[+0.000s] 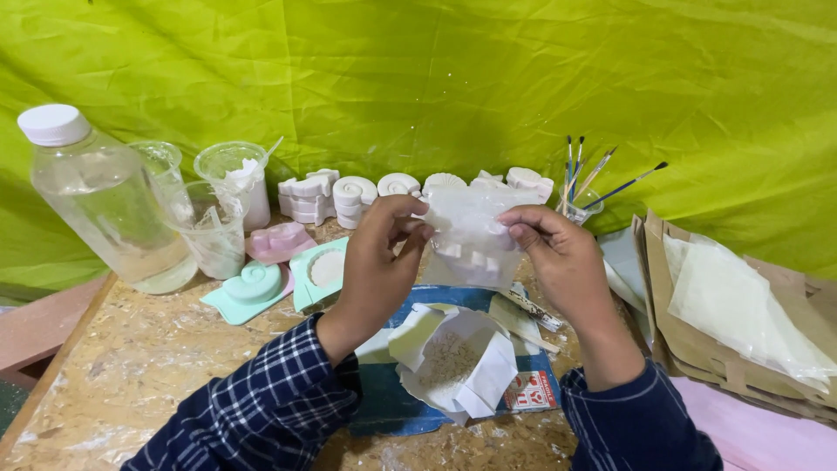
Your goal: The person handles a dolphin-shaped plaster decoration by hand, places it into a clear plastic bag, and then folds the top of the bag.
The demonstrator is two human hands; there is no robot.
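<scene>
Both my hands hold a soft translucent white mould [471, 234] up above the table. My left hand [379, 262] pinches its left edge with thumb and fingers. My right hand [558, 257] grips its right edge. Below the mould lies an opened white paper packet [453, 359] with pale powder in it, resting on a blue sheet [392, 401]. Both sleeves are dark blue checked cloth.
A clear plastic bottle [105, 205] with a white cap and several plastic cups [214, 222] stand at the left. Mint and pink shell moulds [253, 288] lie near white plaster casts [349, 196]. Paintbrushes in a cup [580, 187] and brown paper bags [732, 314] are at the right.
</scene>
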